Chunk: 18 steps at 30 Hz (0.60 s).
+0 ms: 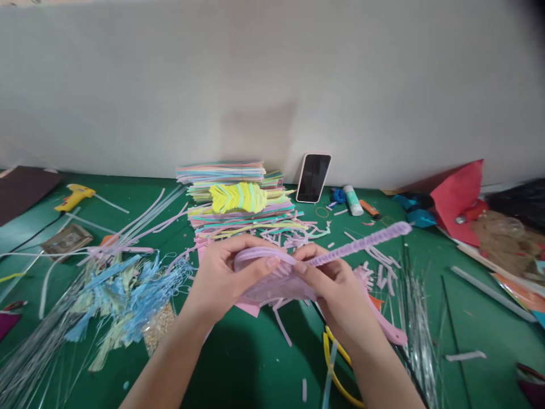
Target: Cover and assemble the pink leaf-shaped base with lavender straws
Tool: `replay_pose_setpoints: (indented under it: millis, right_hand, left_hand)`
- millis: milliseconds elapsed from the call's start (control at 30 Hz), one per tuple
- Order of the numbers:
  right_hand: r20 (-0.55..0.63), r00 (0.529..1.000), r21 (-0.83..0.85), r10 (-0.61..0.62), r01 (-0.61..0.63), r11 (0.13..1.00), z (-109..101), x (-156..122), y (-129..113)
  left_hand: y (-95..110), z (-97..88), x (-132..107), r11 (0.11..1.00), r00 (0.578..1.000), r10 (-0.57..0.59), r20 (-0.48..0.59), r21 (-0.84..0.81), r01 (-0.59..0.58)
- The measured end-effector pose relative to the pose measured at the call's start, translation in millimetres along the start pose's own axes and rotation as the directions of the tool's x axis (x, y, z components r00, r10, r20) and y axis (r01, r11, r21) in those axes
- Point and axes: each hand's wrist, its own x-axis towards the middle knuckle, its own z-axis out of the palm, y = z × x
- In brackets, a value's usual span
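My left hand [221, 275] grips the rounded left side of a lilac pipe-cleaner piece [279, 287], its thumb lying across the front. The thumb and fingers of my right hand [334, 284] pinch the right edge of the same piece. A lilac pipe-cleaner strip [361, 243] with a ridged, wound look sticks out past my right hand, up and to the right. Both hands are above the table, and parts of the piece are hidden behind the fingers. Lilac offcuts [281, 324] and pink paper [249, 307] show beneath.
Behind the hands lie stacked pipe cleaners [221, 172] with a yellow fuzzy piece [238, 197] on top. A phone [314, 178] leans against the wall. Blue tassels [145, 295] and a yellow glue gun [74, 197] lie left; yellow-handled scissors [336, 375] and wires [415, 318] lie right.
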Motion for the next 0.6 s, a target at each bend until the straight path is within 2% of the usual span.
replay_pose_setpoints:
  millis: [100, 233, 433, 600]
  right_hand:
    - [0.020, 1.000, 0.012, 0.014, -0.014, 1.000, -2.5, 0.5, -2.5]
    - [0.034, 0.999, 0.024, 0.022, -0.023, 0.999, -5.0, 1.0, -3.0]
    - [0.013, 1.000, -0.034, 0.019, -0.018, 0.999, -7.2, 2.8, 2.1]
    - [-0.028, 1.000, -0.004, 0.009, -0.009, 1.000, -7.2, 3.9, 4.5]
  left_hand:
    - [2.2, 0.7, -1.4, 0.999, 0.999, -0.036, 0.014, -0.007, 0.036]
    - [0.5, 3.0, -4.5, 0.998, 0.998, -0.059, -0.027, -0.017, 0.058]
    - [-6.5, 5.5, -3.6, 0.972, 0.983, -0.178, -0.036, -0.161, 0.170]
    - [-9.5, 5.6, 0.1, 0.956, 0.979, -0.201, -0.040, -0.226, 0.187]
